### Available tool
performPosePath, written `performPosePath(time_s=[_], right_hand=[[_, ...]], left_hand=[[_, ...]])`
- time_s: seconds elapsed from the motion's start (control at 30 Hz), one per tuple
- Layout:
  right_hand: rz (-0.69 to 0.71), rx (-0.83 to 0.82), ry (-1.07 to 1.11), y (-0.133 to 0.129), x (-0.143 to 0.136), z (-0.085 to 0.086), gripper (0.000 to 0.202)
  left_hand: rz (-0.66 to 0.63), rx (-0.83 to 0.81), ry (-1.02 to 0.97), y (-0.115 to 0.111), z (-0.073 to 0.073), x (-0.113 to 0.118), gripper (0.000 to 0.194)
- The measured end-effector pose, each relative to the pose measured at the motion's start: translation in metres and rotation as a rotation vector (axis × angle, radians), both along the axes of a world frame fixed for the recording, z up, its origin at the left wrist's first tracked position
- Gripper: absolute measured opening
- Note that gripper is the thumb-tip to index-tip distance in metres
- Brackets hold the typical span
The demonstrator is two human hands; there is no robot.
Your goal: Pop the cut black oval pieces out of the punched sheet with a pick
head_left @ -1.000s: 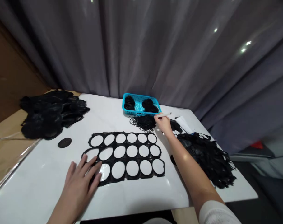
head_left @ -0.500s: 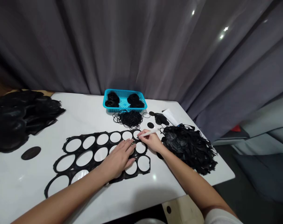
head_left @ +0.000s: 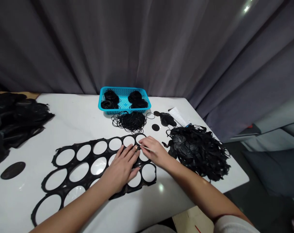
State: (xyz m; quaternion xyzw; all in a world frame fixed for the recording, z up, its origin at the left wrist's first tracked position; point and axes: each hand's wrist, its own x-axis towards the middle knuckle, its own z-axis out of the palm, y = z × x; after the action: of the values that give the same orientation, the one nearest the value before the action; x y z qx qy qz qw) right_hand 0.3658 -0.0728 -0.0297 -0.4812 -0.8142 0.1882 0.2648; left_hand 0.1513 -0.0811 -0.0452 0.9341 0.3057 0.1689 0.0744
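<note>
On the white table point(head_left: 98, 124), the blue basket point(head_left: 124, 103) holds four black bundles point(head_left: 111, 95), two at each side, with its middle floor visible between them. Just before it lies a loose heap of thin rings point(head_left: 131, 121) (one more ring lies beside). Nearer to the person is the black sheet point(head_left: 90, 161) with three rows of round holes. The left hand point(head_left: 121, 168) presses on it with fingers spread; the right hand point(head_left: 155, 150) pinches a thin white stick point(head_left: 148, 149) over its far right part.
</note>
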Motion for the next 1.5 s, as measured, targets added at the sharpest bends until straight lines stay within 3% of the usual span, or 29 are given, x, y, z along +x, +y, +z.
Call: performPosePath(time_s=[0.1,0.2,0.37,0.47,0.53,0.67,0.73,0.83,1.0,1.2,1.37,1.5], right_hand=[[0.007,0.082,-0.289,0.001,-0.005,0.002,0.014],[-0.212,0.117,-0.391,0.019,0.006,0.004,0.014],[-0.672,0.154,-0.325,0.056,0.058,0.019,0.013],[-0.782,0.107,-0.091,0.063,0.078,0.027,0.010],[-0.740,-0.011,0.190,0.060,0.077,0.027,0.013],[-0.453,-0.414,0.849,0.049,0.055,0.020,0.034],[-0.360,-0.554,1.034,0.045,0.044,0.016,0.041],[-0.358,-0.624,1.147,0.042,0.037,0.009,0.044],[-0.458,-0.495,1.009,0.038,0.043,0.005,0.036],[-0.130,-0.445,0.414,0.015,0.049,0.024,0.012],[-0.301,-0.252,0.366,0.023,0.042,0.024,0.013],[-0.335,-0.216,0.393,0.040,0.034,0.015,0.015]], left_hand=[[-0.030,-0.035,0.029,0.006,0.004,-0.003,0.046],[-0.053,-0.076,0.078,0.011,0.007,-0.008,0.048],[-0.049,-0.069,0.093,0.012,0.006,-0.012,0.053],[-0.053,-0.064,0.088,0.012,0.005,-0.012,0.054],[-0.054,-0.075,0.084,0.012,0.005,-0.013,0.053],[-0.039,-0.125,0.060,0.016,0.010,-0.012,0.048],[-0.027,-0.136,0.027,0.020,0.016,-0.009,0.043],[-0.029,-0.143,-0.034,0.030,0.030,-0.002,0.035],[-0.002,-0.131,-0.036,0.039,0.041,-0.001,0.027],[0.089,0.012,-0.013,0.030,0.015,-0.033,0.033],[0.114,0.005,0.012,0.020,0.001,-0.055,0.042],[0.095,-0.059,-0.013,0.026,0.013,-0.048,0.041]])
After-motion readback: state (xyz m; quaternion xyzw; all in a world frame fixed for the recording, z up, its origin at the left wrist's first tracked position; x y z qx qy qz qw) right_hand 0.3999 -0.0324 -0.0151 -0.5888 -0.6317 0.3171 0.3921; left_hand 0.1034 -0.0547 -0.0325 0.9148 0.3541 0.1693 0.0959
